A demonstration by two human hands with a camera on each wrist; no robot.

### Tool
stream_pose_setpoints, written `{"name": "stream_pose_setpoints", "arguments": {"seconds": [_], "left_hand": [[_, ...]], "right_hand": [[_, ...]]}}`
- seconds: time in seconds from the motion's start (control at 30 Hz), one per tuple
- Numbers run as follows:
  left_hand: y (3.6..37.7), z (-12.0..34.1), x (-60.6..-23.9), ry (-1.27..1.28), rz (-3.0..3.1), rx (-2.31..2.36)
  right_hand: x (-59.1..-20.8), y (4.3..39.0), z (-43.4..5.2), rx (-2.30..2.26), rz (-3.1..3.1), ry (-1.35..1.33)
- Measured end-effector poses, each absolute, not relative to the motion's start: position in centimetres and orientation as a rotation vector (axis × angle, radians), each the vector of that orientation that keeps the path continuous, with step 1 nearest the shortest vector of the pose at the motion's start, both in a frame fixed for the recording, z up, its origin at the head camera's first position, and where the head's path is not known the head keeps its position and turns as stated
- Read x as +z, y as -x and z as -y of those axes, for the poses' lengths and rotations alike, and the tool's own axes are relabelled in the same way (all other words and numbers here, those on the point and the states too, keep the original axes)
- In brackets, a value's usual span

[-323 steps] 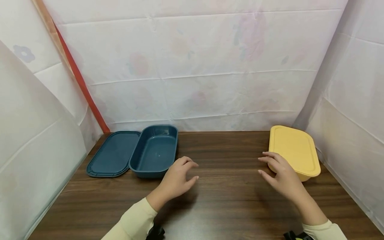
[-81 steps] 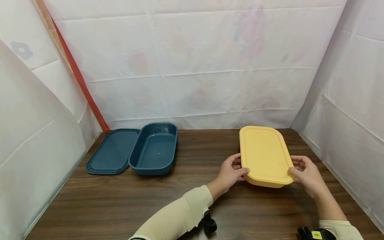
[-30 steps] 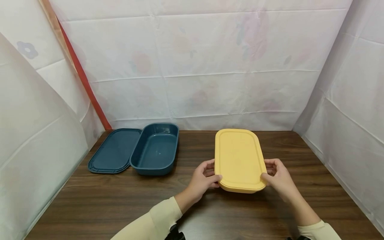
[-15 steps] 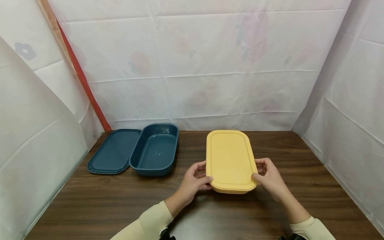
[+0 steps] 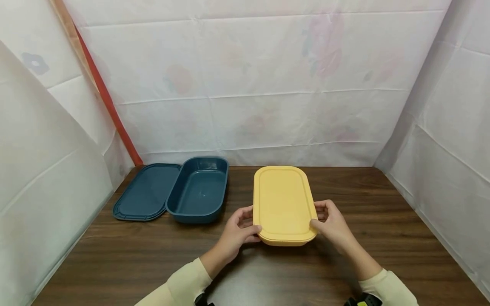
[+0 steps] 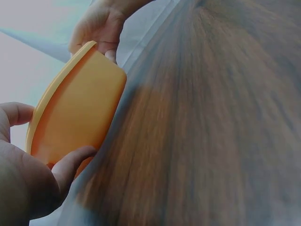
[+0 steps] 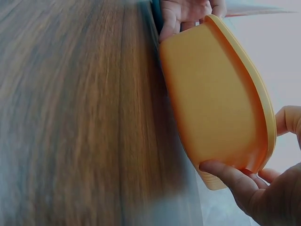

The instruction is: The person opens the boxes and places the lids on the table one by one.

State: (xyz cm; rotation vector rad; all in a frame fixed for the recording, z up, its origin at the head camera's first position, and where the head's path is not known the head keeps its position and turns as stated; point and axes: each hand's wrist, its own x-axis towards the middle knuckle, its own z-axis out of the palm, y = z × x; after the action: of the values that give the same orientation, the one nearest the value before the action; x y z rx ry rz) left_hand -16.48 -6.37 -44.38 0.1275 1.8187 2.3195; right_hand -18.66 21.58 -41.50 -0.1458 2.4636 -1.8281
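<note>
Both hands hold a yellow lidded food container between them, a little right of the middle of the table. My left hand grips its left side near the front corner, thumb on the lid's edge. On the opposite side my right hand grips it the same way. In the left wrist view the yellow container shows its smooth end wall under the overhanging lid rim. The right wrist view shows the container close over the wood, with fingers beneath its underside. The lid covers whatever is inside.
A dark blue open container stands to the left of the yellow one. Its flat blue lid lies on the table against the container's left side. White patterned sheets hang behind and at both sides.
Both hands have taken hold of the yellow container, at first at the far right, and carried it leftward toward the blue one. The blue container and lid have stayed in place.
</note>
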Motion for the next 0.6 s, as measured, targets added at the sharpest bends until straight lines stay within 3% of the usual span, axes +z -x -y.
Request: {"name": "stream_pose_setpoints", "arguments": {"seconds": [0.6], "left_hand": [[15.7, 8.0, -44.6, -0.093, -1.831, 2.322]], "right_hand": [[-41.9, 18.9, -19.7, -1.831, -2.429, 0.156]]}}
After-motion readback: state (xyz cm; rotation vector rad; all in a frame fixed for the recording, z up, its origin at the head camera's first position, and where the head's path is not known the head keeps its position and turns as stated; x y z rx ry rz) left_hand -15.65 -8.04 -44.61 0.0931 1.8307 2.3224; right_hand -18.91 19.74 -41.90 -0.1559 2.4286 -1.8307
